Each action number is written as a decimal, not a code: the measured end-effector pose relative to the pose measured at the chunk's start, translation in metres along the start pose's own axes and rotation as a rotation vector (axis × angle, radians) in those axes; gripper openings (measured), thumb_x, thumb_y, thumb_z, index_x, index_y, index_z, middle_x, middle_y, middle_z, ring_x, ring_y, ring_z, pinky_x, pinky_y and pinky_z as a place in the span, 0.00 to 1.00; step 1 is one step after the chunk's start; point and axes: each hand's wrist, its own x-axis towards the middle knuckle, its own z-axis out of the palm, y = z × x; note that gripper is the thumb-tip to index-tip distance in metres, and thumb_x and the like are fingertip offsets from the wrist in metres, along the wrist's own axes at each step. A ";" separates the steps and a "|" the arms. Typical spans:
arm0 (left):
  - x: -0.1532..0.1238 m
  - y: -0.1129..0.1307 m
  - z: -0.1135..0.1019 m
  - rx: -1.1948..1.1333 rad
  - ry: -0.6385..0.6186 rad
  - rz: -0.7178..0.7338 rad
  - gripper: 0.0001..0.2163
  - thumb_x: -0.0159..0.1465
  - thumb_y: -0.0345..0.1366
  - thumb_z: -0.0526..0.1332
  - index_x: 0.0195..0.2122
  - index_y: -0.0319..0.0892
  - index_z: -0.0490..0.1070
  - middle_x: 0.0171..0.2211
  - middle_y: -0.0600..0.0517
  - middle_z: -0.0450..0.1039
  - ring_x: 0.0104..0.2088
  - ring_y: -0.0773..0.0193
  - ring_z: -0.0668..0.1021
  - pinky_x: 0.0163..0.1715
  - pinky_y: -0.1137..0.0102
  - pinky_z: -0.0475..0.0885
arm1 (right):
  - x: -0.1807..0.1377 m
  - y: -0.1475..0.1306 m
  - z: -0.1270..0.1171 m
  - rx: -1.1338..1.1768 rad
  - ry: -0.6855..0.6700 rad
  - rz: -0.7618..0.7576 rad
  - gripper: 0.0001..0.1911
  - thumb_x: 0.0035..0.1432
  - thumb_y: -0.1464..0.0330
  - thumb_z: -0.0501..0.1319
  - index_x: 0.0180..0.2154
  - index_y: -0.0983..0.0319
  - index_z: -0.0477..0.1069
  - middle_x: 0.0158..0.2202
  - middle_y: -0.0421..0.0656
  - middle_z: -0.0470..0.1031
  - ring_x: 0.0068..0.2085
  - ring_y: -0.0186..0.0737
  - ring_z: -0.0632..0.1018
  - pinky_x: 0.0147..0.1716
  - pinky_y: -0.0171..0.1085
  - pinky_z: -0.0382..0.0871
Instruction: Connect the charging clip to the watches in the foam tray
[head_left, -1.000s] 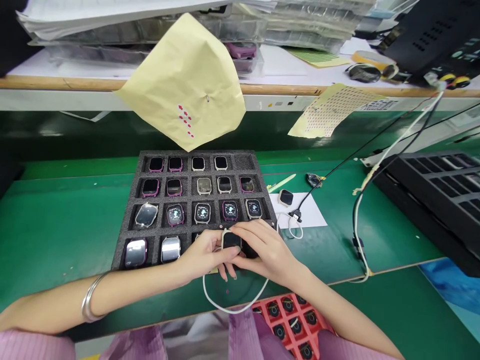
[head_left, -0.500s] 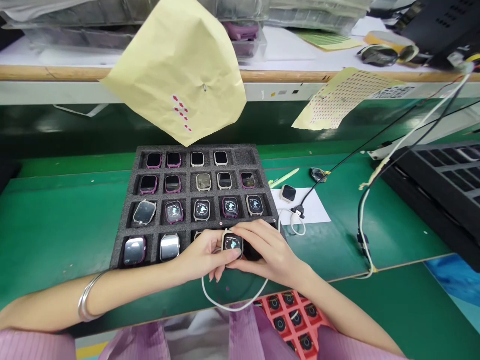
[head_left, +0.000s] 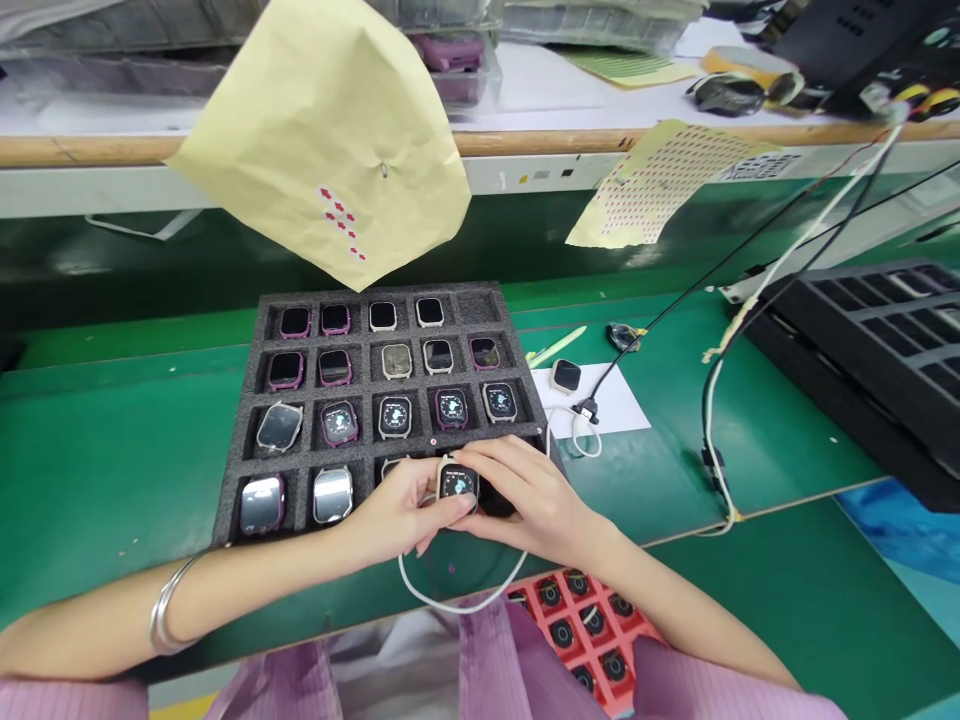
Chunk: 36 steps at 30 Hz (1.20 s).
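Note:
Both of my hands hold one small beige smartwatch body (head_left: 457, 484) with its screen lit, over the near edge of a black foam tray (head_left: 375, 392). My left hand (head_left: 397, 507) pinches its left side with the thumb on the front. My right hand (head_left: 525, 495) grips its right side and top. A white cable (head_left: 450, 598) loops from under the hands toward me. The tray holds several watch bodies in square pockets, some purple, some beige, a few with lit screens.
A yellow paper sheet (head_left: 330, 150) with red dots hangs above the tray. A white paper (head_left: 607, 405) with a watch body (head_left: 565, 376) and cables lies to the right. A black compartment tray (head_left: 877, 360) stands far right. A red tray (head_left: 577, 630) rests on my lap.
The screen of the held watch body was dark a second ago and is lit now. My hands have stayed in place on it; the view has shifted slightly.

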 end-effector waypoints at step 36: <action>-0.010 0.008 -0.012 -0.071 -0.007 -0.113 0.27 0.59 0.43 0.66 0.54 0.41 0.57 0.38 0.48 0.73 0.22 0.71 0.70 0.15 0.78 0.62 | -0.038 0.021 -0.050 -0.039 -0.221 0.322 0.19 0.64 0.67 0.60 0.56 0.63 0.64 0.50 0.55 0.66 0.46 0.50 0.74 0.43 0.47 0.75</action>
